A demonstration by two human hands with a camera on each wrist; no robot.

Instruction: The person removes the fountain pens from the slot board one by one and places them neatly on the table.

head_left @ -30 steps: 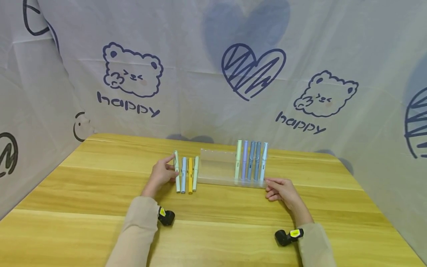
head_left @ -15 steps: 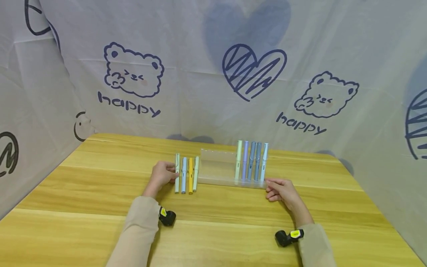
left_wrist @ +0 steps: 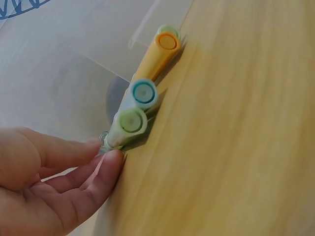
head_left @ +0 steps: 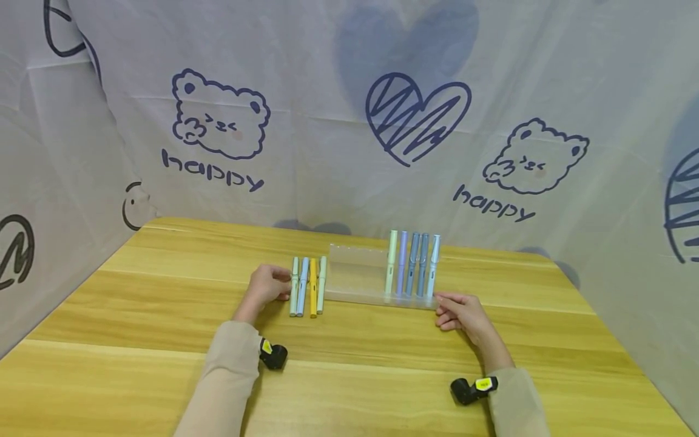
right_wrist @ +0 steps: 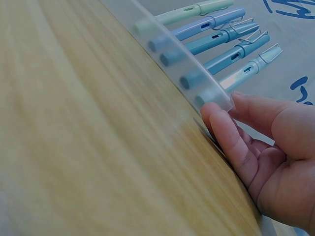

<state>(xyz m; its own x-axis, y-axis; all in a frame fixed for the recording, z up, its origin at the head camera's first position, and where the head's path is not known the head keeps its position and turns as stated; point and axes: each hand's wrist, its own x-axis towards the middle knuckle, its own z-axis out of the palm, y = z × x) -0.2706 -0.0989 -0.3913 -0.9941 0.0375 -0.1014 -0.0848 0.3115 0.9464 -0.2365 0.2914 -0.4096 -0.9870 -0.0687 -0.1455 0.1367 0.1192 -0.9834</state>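
Note:
My left hand (head_left: 264,286) is at the left side of a pale green pen (head_left: 295,291), its fingertips right at the clip in the left wrist view. That pen lies beside a light blue pen (head_left: 303,288), a yellow pen (head_left: 313,290) and another pale green pen (head_left: 322,285). To their right is a clear plastic pen stand (head_left: 355,276), with several pens in its right half: light green (head_left: 391,264), lavender (head_left: 401,264), dark blue ones (head_left: 411,270) and pale blue (head_left: 434,267). Thumb and fingers of my right hand (right_wrist: 266,137) pinch the stand's front right corner.
A wooden table (head_left: 349,370) carries everything. Behind it hangs a pale cloth (head_left: 311,164) printed with bears and hearts. The left part of the stand shows bare plastic. A black wrist camera (head_left: 275,357) sits on the left wrist, another camera (head_left: 464,391) on the right.
The leftmost pale green pen has come down at its top end and shifted right, close against the light blue pen. The left thumb no longer overlaps it. The right hand has stayed put.

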